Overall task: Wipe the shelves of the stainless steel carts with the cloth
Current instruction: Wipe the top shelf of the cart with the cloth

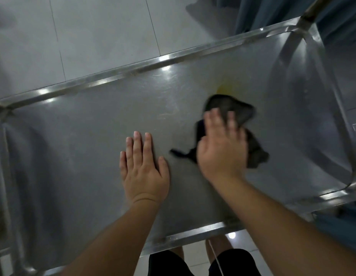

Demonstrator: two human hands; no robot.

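Cloth (230, 108), dark and crumpled, lies under our right hand (222, 148), whose fingers press flat on it, on the top shelf (83, 136) of the cart. Just beyond the fingertips we see a yellowish smear (224, 89), so this end looks unfinished. Beside it our left hand (144, 168) rests flat on bare steel, fingers straight and together. Lower shelves are out of sight. We can read no writing anywhere.

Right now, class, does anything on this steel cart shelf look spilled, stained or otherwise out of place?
Yes. A yellowish smear lies on the stainless steel shelf, just beyond the crumpled dark cloth pressed under the right hand. It stands out against the grey metal. The left hand rests flat on the shelf, apart from the cloth.
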